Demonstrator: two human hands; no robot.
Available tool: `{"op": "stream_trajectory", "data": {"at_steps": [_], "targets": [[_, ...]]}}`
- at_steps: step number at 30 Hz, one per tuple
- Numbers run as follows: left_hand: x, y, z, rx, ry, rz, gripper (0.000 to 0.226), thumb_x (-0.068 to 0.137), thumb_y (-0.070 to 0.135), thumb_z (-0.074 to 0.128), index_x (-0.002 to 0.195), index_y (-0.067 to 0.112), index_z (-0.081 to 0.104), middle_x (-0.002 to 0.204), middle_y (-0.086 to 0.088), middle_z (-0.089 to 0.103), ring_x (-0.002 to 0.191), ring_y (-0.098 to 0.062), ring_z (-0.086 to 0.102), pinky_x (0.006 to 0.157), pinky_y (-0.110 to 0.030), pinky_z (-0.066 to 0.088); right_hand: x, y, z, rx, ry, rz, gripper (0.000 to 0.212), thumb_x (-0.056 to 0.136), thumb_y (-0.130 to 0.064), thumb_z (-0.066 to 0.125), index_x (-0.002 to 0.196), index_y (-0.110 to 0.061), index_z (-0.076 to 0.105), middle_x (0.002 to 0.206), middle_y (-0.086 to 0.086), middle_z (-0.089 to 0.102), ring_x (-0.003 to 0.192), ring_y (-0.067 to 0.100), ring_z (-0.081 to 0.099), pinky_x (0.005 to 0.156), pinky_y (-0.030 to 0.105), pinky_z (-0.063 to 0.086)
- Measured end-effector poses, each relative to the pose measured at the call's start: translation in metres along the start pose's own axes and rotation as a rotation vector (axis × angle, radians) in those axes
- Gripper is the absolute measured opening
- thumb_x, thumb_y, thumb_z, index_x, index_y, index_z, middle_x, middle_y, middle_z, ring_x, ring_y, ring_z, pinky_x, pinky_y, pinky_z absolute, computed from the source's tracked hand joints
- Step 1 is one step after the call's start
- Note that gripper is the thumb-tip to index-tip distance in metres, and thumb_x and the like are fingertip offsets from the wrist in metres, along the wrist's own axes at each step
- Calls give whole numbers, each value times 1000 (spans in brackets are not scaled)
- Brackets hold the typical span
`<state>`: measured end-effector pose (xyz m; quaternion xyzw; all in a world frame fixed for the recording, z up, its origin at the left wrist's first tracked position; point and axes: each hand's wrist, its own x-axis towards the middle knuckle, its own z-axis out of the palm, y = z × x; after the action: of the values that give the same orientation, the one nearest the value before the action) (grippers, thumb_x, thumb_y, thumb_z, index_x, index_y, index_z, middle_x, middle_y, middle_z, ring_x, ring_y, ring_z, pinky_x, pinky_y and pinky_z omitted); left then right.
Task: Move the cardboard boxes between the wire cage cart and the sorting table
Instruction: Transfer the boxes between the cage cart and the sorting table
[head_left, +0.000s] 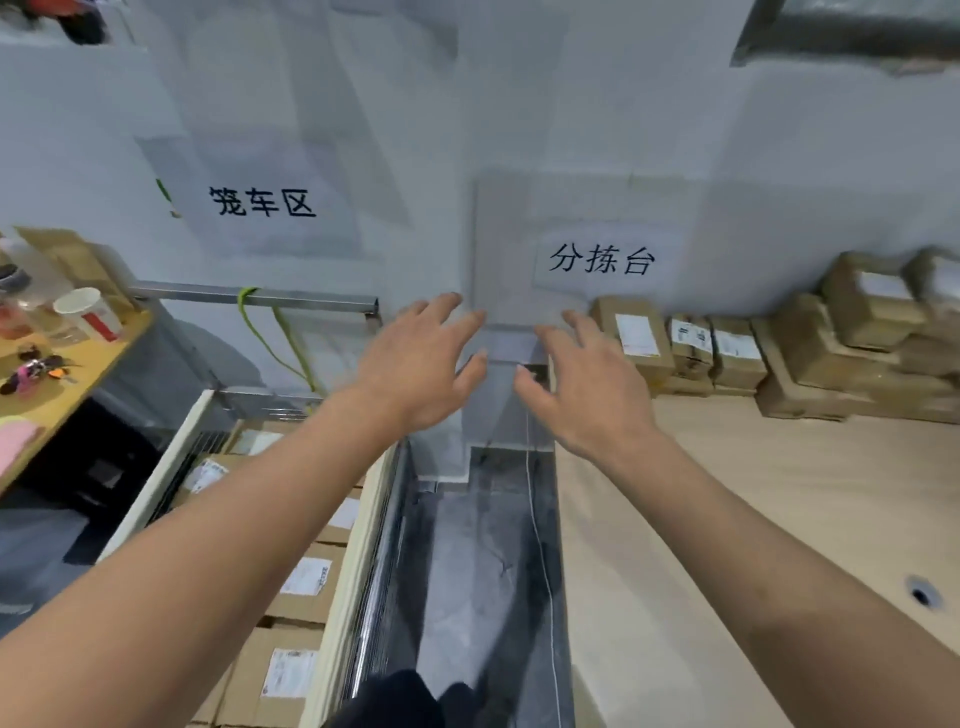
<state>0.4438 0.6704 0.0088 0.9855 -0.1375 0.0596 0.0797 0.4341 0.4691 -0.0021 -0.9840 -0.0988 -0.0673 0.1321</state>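
Observation:
My left hand (421, 358) and my right hand (587, 379) are stretched out in front of me with fingers spread, holding nothing, above the gap between cart and table. The wire cage cart (358, 551) stands at the lower left and holds several labelled cardboard boxes (306, 587). The sorting table (727, 519), a pale wooden top, is on the right. More cardboard boxes (691, 348) stand in a row against the wall at its far edge, with a pile of boxes (857, 338) at the far right.
A wooden side desk (67, 364) at the left carries a paper cup (88, 314), bottles and small items. Paper signs hang on the white wall. A thin cable (540, 545) runs down the grey floor gap between cart and table.

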Motion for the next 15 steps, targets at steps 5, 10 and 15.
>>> {"op": "stream_trajectory", "data": {"at_steps": [5,10,15], "targets": [[60,39,22,-26,-73,139,57,104,49,43,156,27,38,162,-8,36,143,-35,39,110,-48,39,4,54,-4,4,26,178,61,97,-55,51,150,-26,47,161,10,35,141,33,42,107,46,43],[127,63,52,-90,-133,301,57,103,47,44,155,25,38,159,-10,37,139,-36,42,108,-50,44,18,93,4,-40,46,369,56,97,-54,50,146,-26,51,155,9,41,132,33,49,100,44,47],[191,76,79,-106,-170,397,58,102,44,46,157,27,36,156,-11,39,136,-37,42,107,-48,43,40,122,15,-35,65,536,52,96,-50,52,142,-25,54,149,9,45,129,33,52,99,45,49]]}}
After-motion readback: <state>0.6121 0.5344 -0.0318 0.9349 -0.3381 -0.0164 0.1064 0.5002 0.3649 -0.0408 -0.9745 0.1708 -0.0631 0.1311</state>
